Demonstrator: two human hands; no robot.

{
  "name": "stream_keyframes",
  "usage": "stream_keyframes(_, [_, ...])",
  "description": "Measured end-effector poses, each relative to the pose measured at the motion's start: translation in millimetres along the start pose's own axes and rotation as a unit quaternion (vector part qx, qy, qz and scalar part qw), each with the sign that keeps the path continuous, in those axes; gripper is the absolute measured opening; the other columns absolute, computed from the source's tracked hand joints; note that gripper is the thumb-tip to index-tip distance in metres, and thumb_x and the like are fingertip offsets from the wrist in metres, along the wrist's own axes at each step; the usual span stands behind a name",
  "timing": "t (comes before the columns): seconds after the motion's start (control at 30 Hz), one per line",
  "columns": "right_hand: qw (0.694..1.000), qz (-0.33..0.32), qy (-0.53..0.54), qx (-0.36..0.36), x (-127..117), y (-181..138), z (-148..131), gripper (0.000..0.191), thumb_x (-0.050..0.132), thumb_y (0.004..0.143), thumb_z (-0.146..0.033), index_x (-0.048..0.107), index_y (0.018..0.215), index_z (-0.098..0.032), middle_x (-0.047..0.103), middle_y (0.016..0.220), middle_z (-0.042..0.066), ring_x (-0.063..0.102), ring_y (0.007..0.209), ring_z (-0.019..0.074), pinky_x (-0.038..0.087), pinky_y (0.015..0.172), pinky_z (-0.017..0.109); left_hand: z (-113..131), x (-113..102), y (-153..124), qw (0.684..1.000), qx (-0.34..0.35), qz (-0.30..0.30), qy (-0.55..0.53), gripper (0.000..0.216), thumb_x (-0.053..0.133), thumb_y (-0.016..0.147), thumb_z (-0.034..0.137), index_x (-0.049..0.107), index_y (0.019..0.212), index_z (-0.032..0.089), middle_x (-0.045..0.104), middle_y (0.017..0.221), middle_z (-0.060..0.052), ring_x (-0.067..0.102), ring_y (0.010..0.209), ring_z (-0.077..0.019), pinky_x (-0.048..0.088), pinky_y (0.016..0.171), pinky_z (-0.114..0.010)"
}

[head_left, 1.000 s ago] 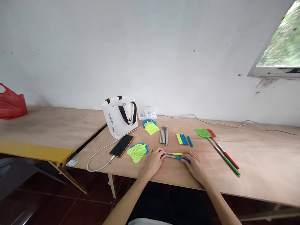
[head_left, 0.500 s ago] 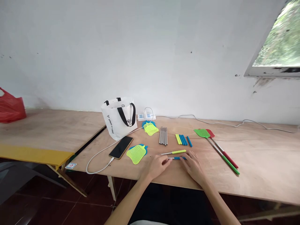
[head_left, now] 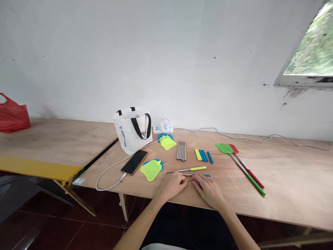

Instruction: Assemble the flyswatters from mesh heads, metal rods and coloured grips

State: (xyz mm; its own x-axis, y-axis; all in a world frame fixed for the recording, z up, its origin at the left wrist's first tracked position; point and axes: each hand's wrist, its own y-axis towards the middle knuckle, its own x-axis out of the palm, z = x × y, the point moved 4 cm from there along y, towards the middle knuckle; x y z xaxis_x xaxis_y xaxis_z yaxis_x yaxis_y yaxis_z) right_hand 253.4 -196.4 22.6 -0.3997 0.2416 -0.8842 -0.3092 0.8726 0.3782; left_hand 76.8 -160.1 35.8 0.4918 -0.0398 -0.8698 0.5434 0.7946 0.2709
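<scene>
Two hands on one blue-handled rod

Both closed over blue-handled rod (head_left: 200,175) at table's (head_left: 286,194) near edge: left hand (head_left: 173,184) pinching metal end, right hand (head_left: 208,187) covering grip. Probably mid-assembly, seating handle. Beyond, yellow-handled rod (head_left: 186,169), yellow swatter head (head_left: 151,171). Likely next: steady push along shaft

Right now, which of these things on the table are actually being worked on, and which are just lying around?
In hand:
left hand and right hand on the blue-handled rod
yellow-handled rod
yellow mesh head
metal rods
coloured grips

Lying about:
phone
white bag
power strip
finished swatters
red bag
</scene>
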Motion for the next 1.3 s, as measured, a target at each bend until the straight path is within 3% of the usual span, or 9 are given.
stream_keyframes(0.23, [0.999,-0.002,0.047,0.02,-1,3,11,0.023,0.041,0.104,-0.034,0.063,0.101,-0.029,0.072,0.098,0.002,0.068,0.092,0.0213,0.051,0.082,0.036,-2,0,1,0.999,-0.01,0.048,-0.009,0.028,0.053,0.1,0.029,0.064,0.075,0.02,0.063,0.089,-0.003,0.061,0.09,-0.0198,0.045,0.076,-0.032])
stream_keyframes(0.47, [0.999,0.007,0.048,0.017,-2,2,21,0.025,0.04,0.104,-0.034,0.064,0.111,-0.03,0.067,0.11,0.006,0.064,0.101,0.0234,0.051,0.09,0.042,-8,0,4,0.998,0.007,0.024,-0.05,0.029,0.059,0.098,0.032,0.057,0.072,0.02,0.059,0.094,-0.003,0.057,0.093,-0.0199,0.046,0.084,-0.034])
stream_keyframes(0.77, [0.996,0.008,0.07,0.048,-2,0,26,0.023,0.046,0.102,-0.038,0.064,0.113,-0.032,0.062,0.106,0.004,0.062,0.101,0.0229,0.052,0.091,0.041,-3,-2,1,0.999,0.005,0.033,-0.032,0.023,0.057,0.098,0.03,0.057,0.078,0.021,0.058,0.107,-0.004,0.057,0.098,-0.0207,0.046,0.087,-0.036])
stream_keyframes(1.1, [0.999,0.047,0.007,0.015,-1,0,19,0.028,0.039,0.105,-0.036,0.065,0.111,-0.029,0.061,0.1,0.006,0.062,0.095,0.0231,0.052,0.086,0.039,-1,-2,2,0.999,0.0,0.035,-0.035,0.023,0.056,0.098,0.028,0.054,0.076,0.021,0.059,0.105,-0.003,0.058,0.095,-0.0198,0.046,0.084,-0.034])
stream_keyframes(1.3, [0.999,0.041,-0.021,0.014,8,0,25,0.03,0.034,0.106,-0.033,0.063,0.113,-0.028,0.069,0.105,0.005,0.066,0.095,0.0235,0.05,0.087,0.04,0,-1,3,0.998,-0.028,0.016,-0.048,0.028,0.055,0.098,0.028,0.05,0.071,0.021,0.062,0.08,-0.001,0.06,0.081,-0.0194,0.042,0.072,-0.03])
